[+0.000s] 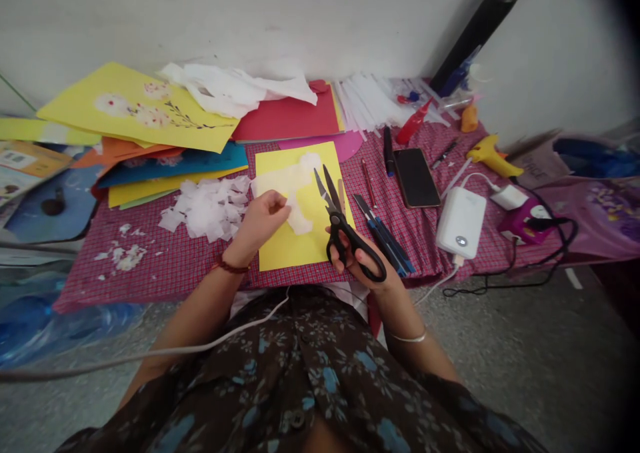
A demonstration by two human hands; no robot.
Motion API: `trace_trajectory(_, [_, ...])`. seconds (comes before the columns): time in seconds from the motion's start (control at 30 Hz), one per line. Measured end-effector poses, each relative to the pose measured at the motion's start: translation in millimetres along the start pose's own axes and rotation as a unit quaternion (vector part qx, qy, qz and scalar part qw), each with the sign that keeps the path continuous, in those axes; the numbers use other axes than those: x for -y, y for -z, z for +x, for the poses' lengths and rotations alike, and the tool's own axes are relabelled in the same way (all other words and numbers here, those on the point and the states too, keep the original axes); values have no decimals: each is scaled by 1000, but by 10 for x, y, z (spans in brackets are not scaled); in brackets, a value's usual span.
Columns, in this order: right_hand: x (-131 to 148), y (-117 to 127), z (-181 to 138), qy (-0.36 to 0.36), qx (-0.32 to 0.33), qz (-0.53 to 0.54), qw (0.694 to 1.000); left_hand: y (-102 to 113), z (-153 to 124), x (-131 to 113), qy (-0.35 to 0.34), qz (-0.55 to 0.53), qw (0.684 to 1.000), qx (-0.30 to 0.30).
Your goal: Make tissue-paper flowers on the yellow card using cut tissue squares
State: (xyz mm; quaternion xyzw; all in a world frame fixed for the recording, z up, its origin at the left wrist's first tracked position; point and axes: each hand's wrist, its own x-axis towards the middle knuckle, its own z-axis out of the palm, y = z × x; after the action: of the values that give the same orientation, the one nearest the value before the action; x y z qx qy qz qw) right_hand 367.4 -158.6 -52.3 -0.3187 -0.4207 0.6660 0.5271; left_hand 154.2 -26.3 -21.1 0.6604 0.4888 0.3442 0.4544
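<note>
Pinched in the fingers of my left hand (pixel 263 218) is a thin piece of white tissue paper (pixel 300 218), held over a yellow sheet (pixel 280 254). My right hand (pixel 369 261) has its fingers through the handles of black scissors (pixel 336 218). Their blades are parted and point away from me, just right of the tissue paper and apart from it. More pale tissue (pixel 310 163) lies toward the top of the sheet. Left of my left hand is a heap of cut white paper pieces (pixel 205 208).
Small scraps (pixel 127 256) lie at the left. Coloured sheets (pixel 175 173) and a painted yellow card (pixel 145 110) are stacked behind. On the right are blue cutters (pixel 383 236), a phone (pixel 417 178), a white power bank (pixel 461 221), a glue gun (pixel 493 156) and cables.
</note>
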Motion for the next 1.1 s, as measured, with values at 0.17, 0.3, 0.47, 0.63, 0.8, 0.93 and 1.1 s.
trace_trajectory(0.17, [22,-56,-17,4,9,-12,1000,283,-244,-87,67,-257,963,-42])
trace_trajectory(0.3, [129,-166,5,-27,54,-66,996,536,-401,-125,-13,-295,951,-93])
trace_trajectory(0.47, [258,-381,155,-99,137,-187,968,854,-623,-182,-96,-189,958,-191])
trace_trajectory(0.63, [187,-661,417,-96,188,-255,943,1105,-805,-123,-99,-136,967,-194])
trace_trajectory(0.8, [100,-910,625,-116,210,-240,941,1289,-899,7,-65,-151,976,-142])
trace_trajectory(0.93, [67,-1020,709,-150,207,-225,940,1396,-948,65,-44,-165,979,-109])
trace_trajectory(1.1, [75,-1122,770,-153,209,-198,946,1459,-969,113,-33,-154,982,-104])
